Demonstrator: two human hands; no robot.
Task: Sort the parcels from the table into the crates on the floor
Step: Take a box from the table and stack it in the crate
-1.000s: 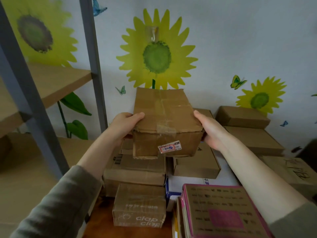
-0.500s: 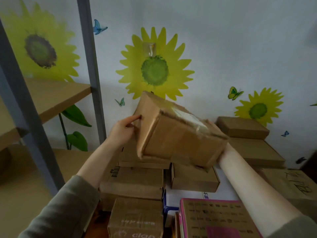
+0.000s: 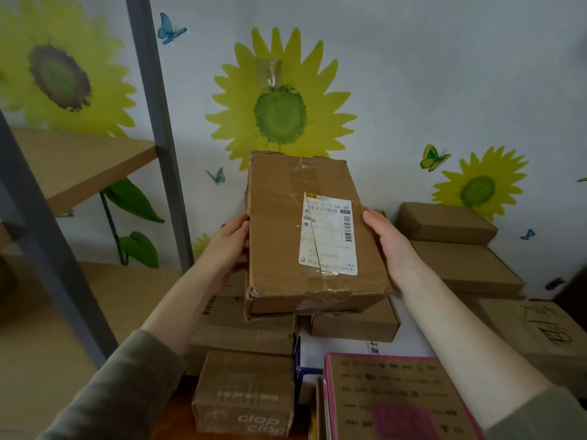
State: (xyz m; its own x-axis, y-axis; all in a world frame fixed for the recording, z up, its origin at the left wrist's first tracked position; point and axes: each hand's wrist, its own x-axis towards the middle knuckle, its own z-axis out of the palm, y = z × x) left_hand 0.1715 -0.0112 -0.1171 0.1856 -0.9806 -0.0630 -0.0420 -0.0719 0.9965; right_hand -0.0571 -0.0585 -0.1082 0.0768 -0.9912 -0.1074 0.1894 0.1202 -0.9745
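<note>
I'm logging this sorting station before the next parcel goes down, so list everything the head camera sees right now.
held parcel: one, brown with a white label, held up at centre between both hands
clap box: one, brown, front of the pile
pink-edged box: one, brown with pink rim, front right
other parcels: at least five, brown, piled below the held one and to the right
shelf rack: one, grey posts with wooden boards, left
sunflower decals: at least three, yellow, on the wall
butterfly decals: several, blue or yellow-green, on the wall
wall hook: one, clear, on the middle sunflower
left hand: one, holds the parcel's left side
right hand: one, holds its right side
</note>
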